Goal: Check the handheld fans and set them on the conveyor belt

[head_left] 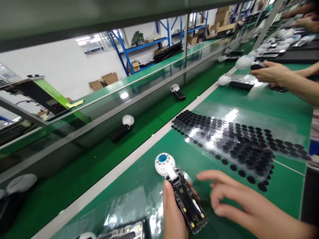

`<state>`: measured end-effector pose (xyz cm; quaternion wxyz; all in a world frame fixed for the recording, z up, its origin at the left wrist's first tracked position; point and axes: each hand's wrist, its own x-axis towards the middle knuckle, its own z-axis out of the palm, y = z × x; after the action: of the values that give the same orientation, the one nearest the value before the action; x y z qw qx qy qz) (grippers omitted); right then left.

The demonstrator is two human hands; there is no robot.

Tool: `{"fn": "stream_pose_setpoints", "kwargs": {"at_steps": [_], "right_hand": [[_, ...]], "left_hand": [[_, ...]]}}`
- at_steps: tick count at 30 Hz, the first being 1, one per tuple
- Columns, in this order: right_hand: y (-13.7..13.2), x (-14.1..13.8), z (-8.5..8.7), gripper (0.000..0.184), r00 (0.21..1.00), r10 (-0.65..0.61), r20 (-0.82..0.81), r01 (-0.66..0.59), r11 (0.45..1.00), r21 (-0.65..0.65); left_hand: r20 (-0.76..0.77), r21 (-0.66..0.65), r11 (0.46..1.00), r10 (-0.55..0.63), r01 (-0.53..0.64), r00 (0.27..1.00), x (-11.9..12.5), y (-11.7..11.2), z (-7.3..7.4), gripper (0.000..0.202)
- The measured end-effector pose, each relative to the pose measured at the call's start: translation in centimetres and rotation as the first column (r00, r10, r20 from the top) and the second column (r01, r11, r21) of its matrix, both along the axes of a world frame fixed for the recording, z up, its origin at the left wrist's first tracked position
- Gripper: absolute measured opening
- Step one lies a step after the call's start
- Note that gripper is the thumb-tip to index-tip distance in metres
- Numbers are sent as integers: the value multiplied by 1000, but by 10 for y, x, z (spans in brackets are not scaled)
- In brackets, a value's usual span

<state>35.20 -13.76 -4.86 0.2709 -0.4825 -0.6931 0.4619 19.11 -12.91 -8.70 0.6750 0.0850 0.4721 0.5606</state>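
My left hand (pixel 173 212) grips a small handheld fan (pixel 180 189) with a white round head, a blue hub and an open black body showing a circuit board. My right hand (pixel 236 199) is spread open just right of the fan, holding nothing, with its fingertips near the lower edge of a clear plastic sheet (pixel 239 139). That sheet carries several rows of round black adhesive pads (pixel 239 156). Some pads show through the plastic close to my fingers. My left palm is partly hidden behind the fan body.
A green conveyor belt (pixel 139 113) beside my bench carries similar fans. A co-worker's hands (pixel 270 73) hold another fan at the far right. A clear bag (pixel 119 212) with a dark unit lies at bottom left. Shelving and cardboard boxes stand beyond the line.
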Motion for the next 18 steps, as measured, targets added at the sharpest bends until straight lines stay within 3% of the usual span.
{"fn": "stream_pose_setpoints", "kwargs": {"at_steps": [2,4,10,18], "right_hand": [[23,-12,11,17,997,-46,58,53,991,-121],[37,-26,17,14,996,-27,88,41,987,-153],[42,-50,26,18,969,106,224,-86,991,-99],[45,-49,28,18,971,88,224,-80,996,-42]], "left_hand": [[-22,8,1000,-8,8,1000,1,0,1,35],[-51,21,1000,-4,5,999,1,1,2,39],[-122,47,999,12,-6,992,0,2,-1,49],[-152,38,999,21,-16,988,0,1,0,39]]}}
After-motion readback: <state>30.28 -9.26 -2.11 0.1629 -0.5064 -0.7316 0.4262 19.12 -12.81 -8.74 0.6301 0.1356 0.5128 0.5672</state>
